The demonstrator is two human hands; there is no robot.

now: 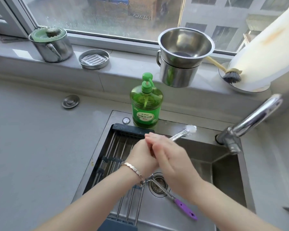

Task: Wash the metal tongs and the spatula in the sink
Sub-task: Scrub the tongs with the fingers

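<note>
Over the steel sink (227, 172) my two hands meet around the metal tongs (178, 135). The tongs stick out up and to the right, and their white tip (191, 128) lies over the sink's back rim. My left hand (140, 157), with a bracelet at the wrist, grips the tongs' near end. The fingers of my right hand (172, 159) lie fairly straight across the left hand and the tongs. The spatula (184, 206), metal with a purple handle, lies on the sink floor across the drain (158, 182); its head is hidden under my wrists.
A roll-up drying rack (113, 152) covers the sink's left part. A green soap bottle (146, 107) stands at the back rim and the faucet (250, 124) at the right. The windowsill holds stacked steel pots (182, 64), a lidded pot (52, 45), a round dish (93, 59) and a brush (230, 75).
</note>
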